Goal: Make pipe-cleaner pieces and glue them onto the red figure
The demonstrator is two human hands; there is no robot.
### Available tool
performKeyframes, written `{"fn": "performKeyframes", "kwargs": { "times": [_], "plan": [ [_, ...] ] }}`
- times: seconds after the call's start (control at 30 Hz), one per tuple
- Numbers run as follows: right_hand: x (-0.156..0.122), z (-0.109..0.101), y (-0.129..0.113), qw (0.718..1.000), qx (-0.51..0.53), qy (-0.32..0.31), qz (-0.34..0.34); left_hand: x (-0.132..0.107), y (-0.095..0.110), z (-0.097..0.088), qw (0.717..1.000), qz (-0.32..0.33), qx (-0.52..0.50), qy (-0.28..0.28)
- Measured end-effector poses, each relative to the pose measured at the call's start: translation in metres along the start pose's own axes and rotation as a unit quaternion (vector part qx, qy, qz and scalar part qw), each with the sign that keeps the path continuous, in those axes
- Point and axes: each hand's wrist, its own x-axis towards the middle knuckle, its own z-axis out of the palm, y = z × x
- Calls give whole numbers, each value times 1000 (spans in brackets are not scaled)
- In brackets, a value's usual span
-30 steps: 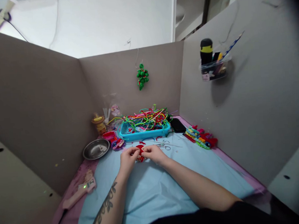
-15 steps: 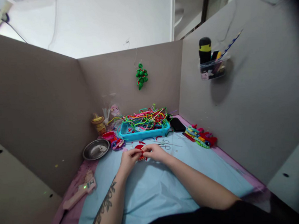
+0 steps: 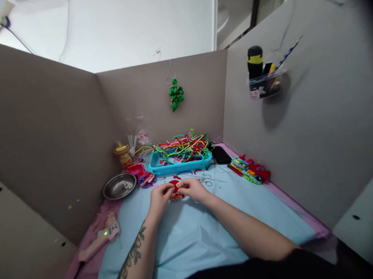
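Between my hands is a small red fuzzy craft piece point(image 3: 174, 184), with a striped red and pale lower edge facing me. My left hand point(image 3: 159, 196) pinches its left side, thumb and fingertips together. On the right side, the fingers of my right hand point(image 3: 192, 189) are closed on it too. My fingers cover part of the piece, so its full shape is hidden. Just beyond my right hand, scissors point(image 3: 207, 181) lie on the light blue sheet point(image 3: 198, 227). Small red scraps point(image 3: 177, 177) lie behind the piece.
A blue tray point(image 3: 178, 168) heaped with colourful fuzzy stems stands at the back. To the left are a metal bowl point(image 3: 120, 187) with small pale bits and a pink glue gun point(image 3: 106, 233). Colourful fuzzy pieces point(image 3: 251, 169) and a black phone point(image 3: 221, 155) lie right. Grey panels surround the table.
My left fingertips have drawn slightly back from my right ones, so more of the red piece and its striped lower edge shows. Both hands still hold it.
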Motion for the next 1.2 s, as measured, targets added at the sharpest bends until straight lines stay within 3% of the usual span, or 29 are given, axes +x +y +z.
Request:
{"fn": "performKeyframes", "kwargs": {
  "times": [0.4,0.7,1.07,1.2],
  "plan": [
    [-5,8,-3,998,12,47,-44,1,-5,3,999,5,9,38],
    [-6,7,-10,980,192,10,48,-3,2,8,998,13,-16,63],
    [-3,24,-7,973,195,120,29,-7,10,21,985,-42,-88,141],
    [-4,25,-8,973,199,110,21,-6,6,19,986,-45,-88,131]
  ]
}}
